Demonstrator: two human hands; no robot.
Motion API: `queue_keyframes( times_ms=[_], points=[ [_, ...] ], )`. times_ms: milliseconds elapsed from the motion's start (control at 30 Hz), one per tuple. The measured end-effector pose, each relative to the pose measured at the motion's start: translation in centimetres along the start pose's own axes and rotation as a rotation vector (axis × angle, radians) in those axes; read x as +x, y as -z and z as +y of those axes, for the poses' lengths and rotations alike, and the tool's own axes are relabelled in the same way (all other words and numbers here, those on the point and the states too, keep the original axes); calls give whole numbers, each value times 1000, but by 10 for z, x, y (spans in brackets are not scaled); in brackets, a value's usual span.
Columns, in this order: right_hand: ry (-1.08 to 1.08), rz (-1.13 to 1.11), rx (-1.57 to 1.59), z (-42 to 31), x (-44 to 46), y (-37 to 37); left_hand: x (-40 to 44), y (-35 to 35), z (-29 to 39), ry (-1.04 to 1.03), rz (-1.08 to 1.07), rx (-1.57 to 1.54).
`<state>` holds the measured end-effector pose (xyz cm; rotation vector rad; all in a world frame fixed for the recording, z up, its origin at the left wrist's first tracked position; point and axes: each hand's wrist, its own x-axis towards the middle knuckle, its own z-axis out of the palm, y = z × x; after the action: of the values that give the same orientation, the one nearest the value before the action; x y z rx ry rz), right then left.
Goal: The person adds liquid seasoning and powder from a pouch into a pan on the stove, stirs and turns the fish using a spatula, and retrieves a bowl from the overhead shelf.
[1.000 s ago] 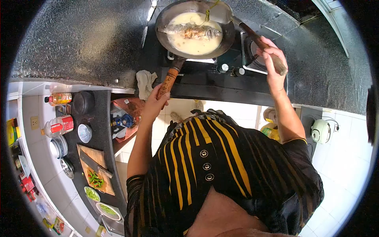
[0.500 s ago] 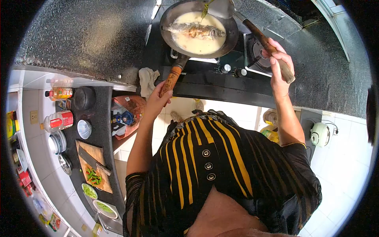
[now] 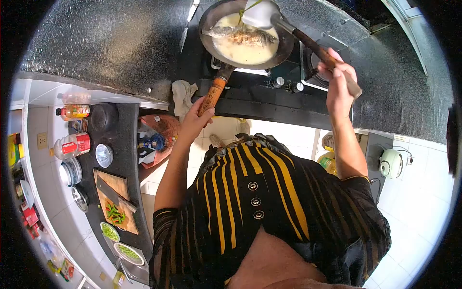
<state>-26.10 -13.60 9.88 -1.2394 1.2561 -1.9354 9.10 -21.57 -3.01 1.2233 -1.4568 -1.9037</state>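
A whole fish (image 3: 250,36) lies in milky broth (image 3: 245,54) inside a dark wok (image 3: 288,43) on the stove. My left hand (image 3: 196,119) is wrapped round the wok's wooden handle (image 3: 213,94). In my right hand (image 3: 340,83) is the wooden handle of a wok spatula (image 3: 313,44). Its shiny metal blade hangs over the far right part of the wok, covering some of the rim and broth. Limp green strands (image 3: 248,6), perhaps scallion, hang at the blade's left edge above the broth.
A second burner (image 3: 315,67) lies right of the wok, with stove knobs (image 3: 277,82) in front. A cloth (image 3: 183,96) hangs by the counter edge. On the left counter, a cleaver (image 3: 111,192) and cut peppers (image 3: 115,213) lie on a cutting board (image 3: 118,182), near bottles and bowls.
The spatula blade has swung left and nearer, over the wok, and its face now shows bright. The green strands have shifted slightly left. My left hand keeps its hold on the wok handle.
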Motion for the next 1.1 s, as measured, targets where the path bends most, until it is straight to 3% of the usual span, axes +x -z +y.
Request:
queue_keyframes(
  times_ms=[67,233,500,767,900,1100],
  points=[
    [-125,159,151,4,5,3,-1,-1,0,-28,19,8],
    [-333,287,413,34,3,24,-10,9,-12,-107,29,4],
    [-438,309,487,53,-1,20,-41,36,-41,-101,94,-104],
    [-521,175,501,62,22,29,-95,19,-70,-106,365,-183],
    [-550,30,516,66,36,33,-133,-22,-102,-13,559,-413],
    [-620,-184,547,28,45,10,-181,-87,-143,63,662,-485]
  ],
)
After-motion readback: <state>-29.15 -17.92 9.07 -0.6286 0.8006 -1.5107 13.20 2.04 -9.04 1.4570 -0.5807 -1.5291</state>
